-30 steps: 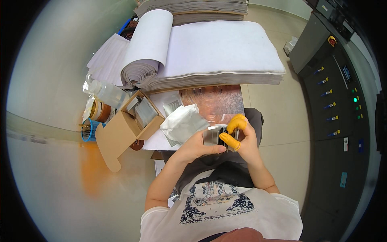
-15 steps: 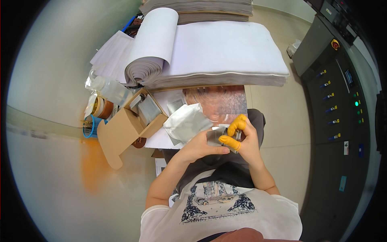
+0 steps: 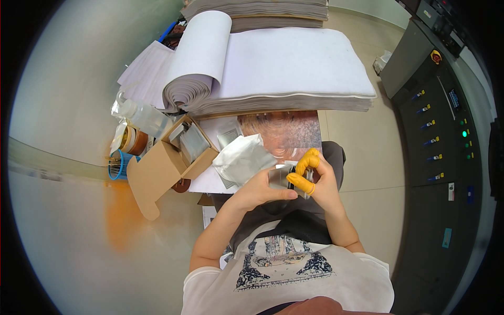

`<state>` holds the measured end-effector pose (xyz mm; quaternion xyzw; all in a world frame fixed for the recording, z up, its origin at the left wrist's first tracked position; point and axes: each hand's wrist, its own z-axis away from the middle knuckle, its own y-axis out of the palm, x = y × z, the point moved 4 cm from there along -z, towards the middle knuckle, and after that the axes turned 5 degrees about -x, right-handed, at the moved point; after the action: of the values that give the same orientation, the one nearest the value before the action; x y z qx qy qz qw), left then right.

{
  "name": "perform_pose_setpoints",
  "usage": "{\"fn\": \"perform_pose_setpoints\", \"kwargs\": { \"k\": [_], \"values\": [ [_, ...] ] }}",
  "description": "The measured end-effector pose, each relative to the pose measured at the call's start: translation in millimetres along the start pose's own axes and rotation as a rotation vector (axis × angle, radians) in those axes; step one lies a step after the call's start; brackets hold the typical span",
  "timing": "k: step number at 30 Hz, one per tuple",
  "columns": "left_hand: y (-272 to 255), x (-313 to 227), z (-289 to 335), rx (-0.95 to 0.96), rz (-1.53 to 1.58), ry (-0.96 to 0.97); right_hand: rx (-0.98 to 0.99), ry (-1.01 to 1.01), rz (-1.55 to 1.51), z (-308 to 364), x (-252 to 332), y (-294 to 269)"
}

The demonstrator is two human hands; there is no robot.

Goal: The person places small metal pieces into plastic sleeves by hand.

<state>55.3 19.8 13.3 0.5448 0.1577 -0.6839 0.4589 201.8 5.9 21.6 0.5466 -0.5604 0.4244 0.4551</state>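
My left hand (image 3: 257, 190) is closed round a small silvery-grey block or stack of thin pieces (image 3: 278, 178), held over my lap at the table's near edge. The thumb lies along its near side. On its right side, my right hand (image 3: 321, 181) bends thumb and forefinger over the dark edge. Both of those fingers wear yellow rubber finger cots (image 3: 301, 184). My fingers hide part of the block, so its exact kind cannot be made out. Just beyond my left hand lies a crumpled silver-white foil pouch (image 3: 244, 159).
An opened cardboard box (image 3: 152, 170) holding clear packets stands left of the pouch. Past it are a clear plastic bottle (image 3: 147, 118) and a blue mesh cup (image 3: 119, 167). A thick white paper stack (image 3: 294, 63) with a rolled end fills the back. A dark control cabinet (image 3: 436, 152) stands right.
My right thumb and forefinger have shifted slightly against the silvery block, and the thumb tip sits a little farther right. The left hand keeps its hold almost unmoved.
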Motion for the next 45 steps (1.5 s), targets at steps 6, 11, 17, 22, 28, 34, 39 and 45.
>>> {"fn": "perform_pose_setpoints", "kwargs": {
  "k": [6, 11, 17, 22, 28, 34, 39, 45],
  "values": [
    [0, -1, -1, 0.009, -0.034, 0.036, 0.01, 0.018, -0.056, -1, -1, 0],
    [-1, 0, -2, 0.003, -0.043, 0.016, 0.011, 0.009, -0.066, -1, -2, -2],
    [-1, 1, -1, 0.012, -0.013, 0.002, 0.009, 0.016, -0.053, -1, -5, -3],
    [-1, 2, -1, 0.011, -0.003, -0.017, -0.063, 0.049, -0.099, 2, -1, 0],
    [-1, 1, -1, 0.001, -0.022, 0.045, -0.055, -0.078, -0.082, 1, 1, -2],
    [2, 0, 0, -0.043, -0.097, 0.07, -0.076, -0.12, 0.062, 1, 0, -2],
    [7, -1, 1, -0.069, -0.273, 0.156, -0.019, -0.085, 0.153, 0, 6, 3],
    [16, -3, 2, -0.103, -0.485, 0.253, 0.001, -0.108, 0.213, 1, 15, 9]
  ]
}}
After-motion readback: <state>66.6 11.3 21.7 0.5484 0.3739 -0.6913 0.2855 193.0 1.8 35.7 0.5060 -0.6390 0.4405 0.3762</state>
